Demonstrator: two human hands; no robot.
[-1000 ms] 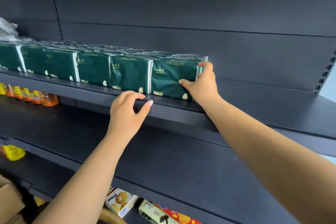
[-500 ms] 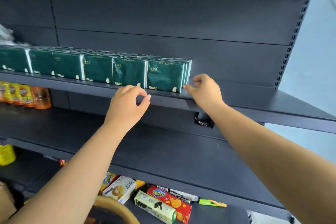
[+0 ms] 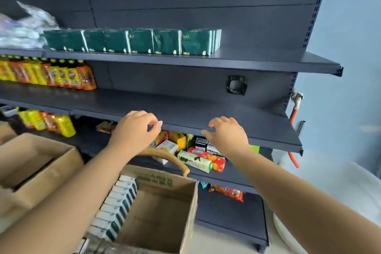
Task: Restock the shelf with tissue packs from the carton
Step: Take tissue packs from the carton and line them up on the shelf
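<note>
My left hand [image 3: 135,130] and right hand [image 3: 226,135] hang in front of the middle shelf, fingers loosely curled, each grip holding nothing. I judge this suits a reach down for more stock. The green tissue packs [image 3: 132,41] stand in a row on the top shelf [image 3: 268,60], well above. The carton [image 3: 165,208] is just below my left arm, packs along its left wall.
</note>
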